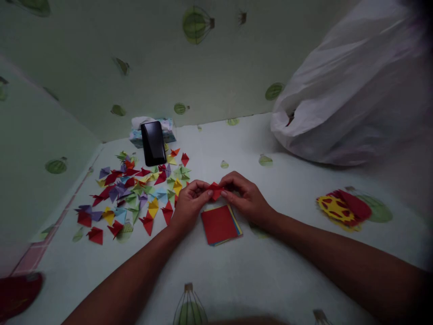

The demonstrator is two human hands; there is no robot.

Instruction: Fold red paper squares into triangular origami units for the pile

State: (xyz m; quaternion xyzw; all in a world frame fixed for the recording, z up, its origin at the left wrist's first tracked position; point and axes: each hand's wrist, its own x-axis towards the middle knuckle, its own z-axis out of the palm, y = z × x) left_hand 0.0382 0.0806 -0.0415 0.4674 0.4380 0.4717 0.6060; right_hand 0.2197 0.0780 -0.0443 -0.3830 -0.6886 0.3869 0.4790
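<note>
Support: broad pale surface (270, 280) printed with green balloons, its back edge meeting a pale green wall (230, 67) with the same print.

Largest item: bulky, crumpled white plastic bag (352, 99), at the back right of the surface.

Spread of small folded paper shapes (153, 207), red, yellow, green, purple and blue, some overlapping, towards the left edge.

Blue-and-white patterned tissue box (171, 131), white tissue at its top, near the back edge, behind the shapes.

Left hand (187, 205) and right hand (245, 196) face each other near mid-surface; thumb and forefinger of each pinched together on one piece of paper. Left hand just beside the spread.

Black rectangular smartphone (154, 143), screen dark, tilted in front of the box.

Flat yellow cut-out (336, 208) with scalloped rim, overlapping a rounded red piece (358, 208), to the right of the right hand.

Stack of square paper sheets (219, 225), red uppermost, yellow and blue showing at its right edge, just below the hands.

Smallest: red folded paper piece (215, 191), held between both hands' fingertips, beyond the stack's back edge.
</note>
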